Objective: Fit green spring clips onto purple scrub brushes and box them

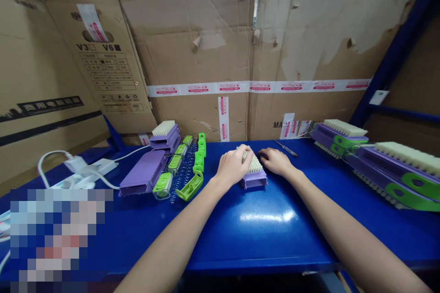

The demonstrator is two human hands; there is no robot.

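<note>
A purple brush body [254,180] with cream bristles [252,163] facing up lies on the blue table [264,233]. My left hand [234,165] is wrapped over its left side, fingers curled onto the bristles. Just right of the brush, my right hand [275,161] rests on the table, fingers bent and pointing toward the far end of the brush; the fingertips are partly hidden, and whether they hold anything does not show. A screwdriver [287,149] lies beyond my right hand.
To the left are purple housings [144,171], green clear-cased parts [174,163], springs [185,167], green brackets [191,187] and a white power strip [82,175]. Purple-green brushes [395,165] lie at the right. Cardboard [192,55] walls the back; a blue post [388,55] stands right.
</note>
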